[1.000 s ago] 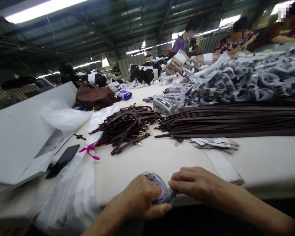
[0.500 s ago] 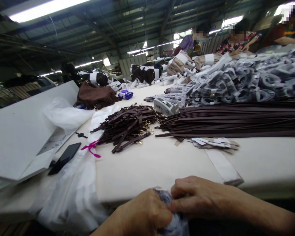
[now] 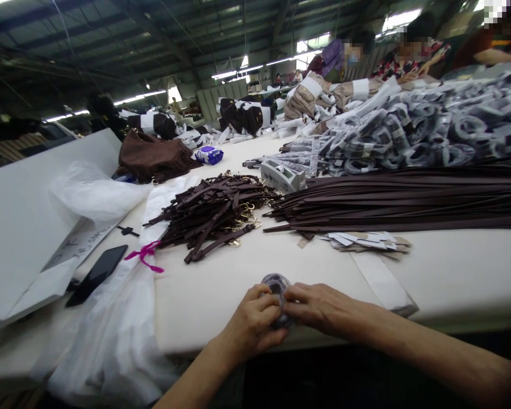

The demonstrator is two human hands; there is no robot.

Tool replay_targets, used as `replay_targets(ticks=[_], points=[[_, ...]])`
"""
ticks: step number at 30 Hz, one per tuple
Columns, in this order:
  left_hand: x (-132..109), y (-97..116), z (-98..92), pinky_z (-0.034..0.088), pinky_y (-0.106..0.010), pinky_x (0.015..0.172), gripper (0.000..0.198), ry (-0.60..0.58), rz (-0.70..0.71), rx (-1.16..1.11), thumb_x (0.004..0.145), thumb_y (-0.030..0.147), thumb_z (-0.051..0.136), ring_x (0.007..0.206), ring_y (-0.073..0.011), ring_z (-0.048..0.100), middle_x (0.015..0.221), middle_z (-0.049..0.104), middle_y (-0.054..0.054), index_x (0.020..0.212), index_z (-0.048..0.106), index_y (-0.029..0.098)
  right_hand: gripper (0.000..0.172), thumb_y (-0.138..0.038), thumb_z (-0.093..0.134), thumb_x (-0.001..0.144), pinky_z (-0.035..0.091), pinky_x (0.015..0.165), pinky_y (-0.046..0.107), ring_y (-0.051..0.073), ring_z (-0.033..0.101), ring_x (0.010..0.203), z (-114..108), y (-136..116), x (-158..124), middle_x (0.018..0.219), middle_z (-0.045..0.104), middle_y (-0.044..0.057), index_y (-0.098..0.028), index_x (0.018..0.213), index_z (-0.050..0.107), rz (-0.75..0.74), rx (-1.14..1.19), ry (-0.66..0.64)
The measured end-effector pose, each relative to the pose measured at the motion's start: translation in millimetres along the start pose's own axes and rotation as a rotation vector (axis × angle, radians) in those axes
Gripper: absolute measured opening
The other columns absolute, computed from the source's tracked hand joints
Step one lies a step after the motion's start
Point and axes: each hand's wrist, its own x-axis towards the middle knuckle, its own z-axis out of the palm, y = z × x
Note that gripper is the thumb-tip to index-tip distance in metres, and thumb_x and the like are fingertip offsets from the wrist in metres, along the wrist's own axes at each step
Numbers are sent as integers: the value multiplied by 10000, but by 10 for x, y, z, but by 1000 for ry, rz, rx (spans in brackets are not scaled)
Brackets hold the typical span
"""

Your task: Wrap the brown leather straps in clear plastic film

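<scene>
Between my two hands, at the table's front edge, is a coiled strap in clear plastic wrap (image 3: 276, 280). My left hand (image 3: 260, 321) grips the coil from its left side, fingers curled over it. My right hand (image 3: 317, 307) is closed on the right side, thumb and fingers pinching the plastic. Much of the coil is hidden by my fingers. Beyond my hands lie a heap of short dark brown straps with gold clasps (image 3: 215, 213) and a bundle of long dark brown straps (image 3: 400, 199).
A tape dispenser (image 3: 283, 175) stands between the strap piles. Many wrapped coils (image 3: 409, 130) are heaped at the back right. Paper slips (image 3: 366, 241) and a white strip (image 3: 381, 284) lie to the right. A phone (image 3: 97, 274), plastic bags (image 3: 111, 341) and a brown bag (image 3: 153, 156) are left.
Both hands have moved up and forward with the wrapped coil, from below the table edge to over it. The coil now shows as a round loop. The view has shifted slightly.
</scene>
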Motion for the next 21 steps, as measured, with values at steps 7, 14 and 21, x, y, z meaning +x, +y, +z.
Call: replay_targets(ticks=[7, 14, 21], points=[[-54, -36, 94, 462, -396, 840, 159, 49, -41, -86, 820, 278, 525, 916, -215, 507, 835, 594, -80, 817, 596, 136, 186, -175, 445, 916, 387, 591, 246, 155, 506, 823, -84, 95, -5, 1042, 535, 57, -158, 1080, 531, -67, 6, -46], [-39, -26, 68, 490, -397, 815, 301, 16, -6, -53, 848, 396, 501, 889, -223, 525, 838, 590, -95, 928, 581, 117, 145, -192, 425, 928, 327, 512, 263, 146, 457, 709, -73, 195, 35, 895, 540, 29, -143, 934, 561, -170, -139, -64], [74, -179, 61, 314, -454, 967, 330, 42, 95, 11, 899, 414, 386, 821, -180, 558, 741, 610, -27, 803, 571, 158, 232, -194, 346, 948, 382, 626, 301, 165, 440, 716, -70, 325, 36, 876, 556, 59, -117, 998, 559, -224, -72, -11]])
